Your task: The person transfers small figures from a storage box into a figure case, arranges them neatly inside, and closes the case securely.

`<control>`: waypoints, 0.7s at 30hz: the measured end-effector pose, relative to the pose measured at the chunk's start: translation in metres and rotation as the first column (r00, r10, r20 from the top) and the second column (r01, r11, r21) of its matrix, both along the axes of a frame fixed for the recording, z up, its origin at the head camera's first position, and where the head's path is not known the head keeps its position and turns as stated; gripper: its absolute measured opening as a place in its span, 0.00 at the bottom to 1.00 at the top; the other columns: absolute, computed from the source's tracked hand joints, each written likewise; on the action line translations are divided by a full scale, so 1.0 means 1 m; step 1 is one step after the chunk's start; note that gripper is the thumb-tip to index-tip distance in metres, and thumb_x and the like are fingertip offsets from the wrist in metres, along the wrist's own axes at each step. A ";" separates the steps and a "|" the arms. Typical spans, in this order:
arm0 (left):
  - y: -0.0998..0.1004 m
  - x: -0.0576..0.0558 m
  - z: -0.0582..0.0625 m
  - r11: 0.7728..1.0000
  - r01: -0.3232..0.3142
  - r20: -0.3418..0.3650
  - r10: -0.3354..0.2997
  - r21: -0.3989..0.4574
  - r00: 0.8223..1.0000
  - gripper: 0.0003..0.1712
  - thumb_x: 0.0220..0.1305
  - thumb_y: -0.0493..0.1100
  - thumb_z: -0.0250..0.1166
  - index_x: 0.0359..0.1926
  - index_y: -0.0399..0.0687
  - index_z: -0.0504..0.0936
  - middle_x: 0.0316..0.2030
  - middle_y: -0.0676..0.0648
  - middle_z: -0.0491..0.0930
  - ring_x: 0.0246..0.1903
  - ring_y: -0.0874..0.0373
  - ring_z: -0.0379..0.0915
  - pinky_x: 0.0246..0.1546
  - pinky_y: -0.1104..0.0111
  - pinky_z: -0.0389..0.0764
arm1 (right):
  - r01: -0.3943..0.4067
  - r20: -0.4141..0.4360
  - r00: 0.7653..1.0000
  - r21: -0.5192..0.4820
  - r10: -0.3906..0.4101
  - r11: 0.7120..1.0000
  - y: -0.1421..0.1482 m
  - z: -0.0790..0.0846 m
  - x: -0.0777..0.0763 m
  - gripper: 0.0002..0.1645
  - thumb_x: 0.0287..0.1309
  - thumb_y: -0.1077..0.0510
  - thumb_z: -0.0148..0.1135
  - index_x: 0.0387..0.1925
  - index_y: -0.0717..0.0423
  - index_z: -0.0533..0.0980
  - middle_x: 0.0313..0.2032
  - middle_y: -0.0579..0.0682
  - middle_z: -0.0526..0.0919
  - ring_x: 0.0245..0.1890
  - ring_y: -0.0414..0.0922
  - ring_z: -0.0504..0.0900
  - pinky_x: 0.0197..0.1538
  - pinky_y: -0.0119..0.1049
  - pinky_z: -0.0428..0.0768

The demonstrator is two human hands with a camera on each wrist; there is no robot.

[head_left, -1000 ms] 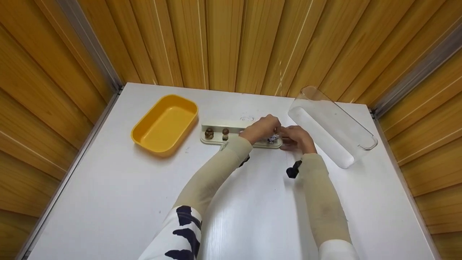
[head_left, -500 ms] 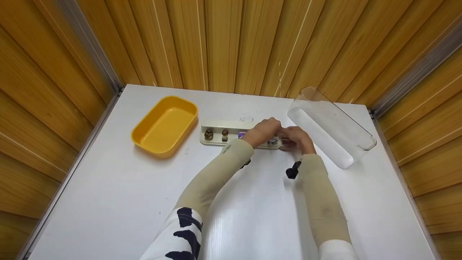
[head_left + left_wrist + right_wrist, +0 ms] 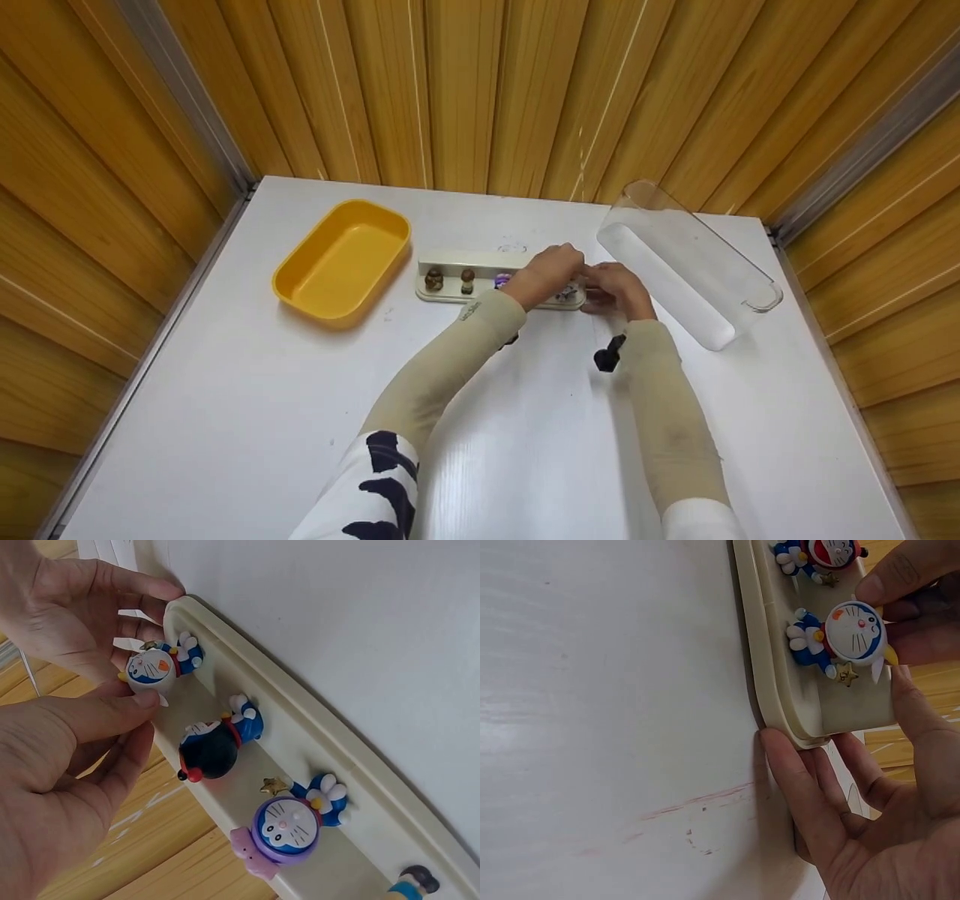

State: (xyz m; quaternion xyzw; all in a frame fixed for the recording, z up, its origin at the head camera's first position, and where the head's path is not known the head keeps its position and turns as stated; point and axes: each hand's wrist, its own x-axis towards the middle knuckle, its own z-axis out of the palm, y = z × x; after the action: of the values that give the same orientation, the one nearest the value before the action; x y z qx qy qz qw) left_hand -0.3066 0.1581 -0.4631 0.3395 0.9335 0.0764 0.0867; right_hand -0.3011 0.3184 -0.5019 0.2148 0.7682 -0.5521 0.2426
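Observation:
A long cream display stand (image 3: 451, 294) lies on the white table with a row of small figurines. At its right end is a blue-and-white cat figurine (image 3: 152, 667) with a white hood and a gold star. My left hand (image 3: 60, 757) pinches this figurine's hooded head between thumb and fingers. My right hand (image 3: 885, 802) is at the stand's end, its fingertips against the rounded corner and its thumb near the hood. Beside it are a cat figurine with a black-and-red hood (image 3: 214, 754) and one with a purple hood (image 3: 289, 825).
A yellow tub (image 3: 341, 259) stands at the left. A clear cover (image 3: 690, 262) lies at the back right. Two brown-topped figurines, one at the far left (image 3: 434, 280) and one beside it (image 3: 467, 281), stand on the stand. Wood-look panels (image 3: 457, 90) enclose the table's back.
My left hand has shifted slightly to the right, so the purple-hooded figurine now shows beside it. My right hand stays at the stand's end.

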 end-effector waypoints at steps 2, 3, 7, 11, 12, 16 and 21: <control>-0.002 0.000 0.000 1.000 0.000 0.001 0.000 0.002 1.000 0.16 0.74 0.36 0.60 0.58 0.49 0.84 0.48 0.46 0.82 0.45 0.58 0.76 0.51 0.67 0.81 | 0.000 0.004 1.000 0.002 0.000 1.000 0.000 0.000 0.000 0.27 0.69 0.41 0.62 0.55 0.58 0.72 0.59 0.58 0.78 0.51 0.48 0.82 0.52 0.41 0.85; -0.002 0.000 0.000 1.000 0.000 0.005 0.000 0.005 1.000 0.17 0.73 0.36 0.60 0.58 0.49 0.85 0.48 0.46 0.82 0.44 0.58 0.75 0.50 0.67 0.81 | 0.001 0.007 1.000 0.002 -0.001 1.000 -0.001 0.000 0.000 0.28 0.68 0.41 0.62 0.56 0.58 0.72 0.60 0.58 0.78 0.51 0.48 0.82 0.52 0.40 0.85; -0.007 0.000 0.000 0.999 0.015 -0.002 -0.015 0.052 1.000 0.17 0.73 0.37 0.61 0.58 0.50 0.86 0.46 0.47 0.83 0.41 0.59 0.74 0.48 0.67 0.81 | 0.013 0.007 1.000 0.006 -0.013 1.000 -0.001 0.000 0.001 0.30 0.68 0.40 0.63 0.58 0.58 0.71 0.59 0.58 0.79 0.50 0.48 0.83 0.52 0.40 0.85; -0.014 0.002 0.003 0.992 0.048 -0.043 -0.043 0.113 0.998 0.14 0.71 0.36 0.62 0.54 0.47 0.87 0.44 0.46 0.85 0.42 0.58 0.77 0.47 0.67 0.81 | 0.020 -0.006 1.000 0.002 -0.020 1.000 -0.002 0.000 0.002 0.28 0.66 0.40 0.64 0.52 0.57 0.72 0.53 0.57 0.82 0.46 0.47 0.84 0.52 0.42 0.85; -0.016 0.002 0.004 0.991 0.053 -0.045 -0.048 0.126 0.998 0.13 0.71 0.36 0.63 0.53 0.46 0.88 0.44 0.46 0.85 0.43 0.57 0.78 0.48 0.67 0.82 | 0.019 -0.009 1.000 -0.001 -0.019 1.000 -0.002 0.000 0.002 0.27 0.66 0.40 0.64 0.51 0.57 0.72 0.51 0.56 0.82 0.45 0.47 0.85 0.52 0.42 0.85; -0.024 0.003 0.010 0.985 0.064 -0.024 -0.061 0.161 0.998 0.13 0.68 0.32 0.64 0.52 0.42 0.87 0.47 0.44 0.85 0.48 0.54 0.81 0.51 0.65 0.82 | 0.008 -0.011 1.000 -0.015 -0.008 1.000 -0.002 0.000 0.002 0.26 0.67 0.40 0.64 0.48 0.57 0.71 0.45 0.53 0.83 0.41 0.46 0.85 0.52 0.42 0.85; -0.033 0.005 0.017 0.981 0.040 0.037 -0.048 0.187 0.998 0.16 0.67 0.30 0.65 0.54 0.41 0.86 0.51 0.44 0.85 0.53 0.53 0.81 0.54 0.65 0.81 | 0.016 0.001 1.000 -0.020 -0.016 1.000 0.000 0.001 0.001 0.32 0.66 0.39 0.65 0.56 0.59 0.70 0.50 0.55 0.82 0.44 0.46 0.85 0.54 0.43 0.85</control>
State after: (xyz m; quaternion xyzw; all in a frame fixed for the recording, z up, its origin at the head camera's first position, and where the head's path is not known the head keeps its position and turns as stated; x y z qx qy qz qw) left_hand -0.3019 0.1251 -0.4464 0.3651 0.9125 0.1685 0.0753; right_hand -0.3003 0.3183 -0.5008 0.2188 0.7609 -0.5616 0.2403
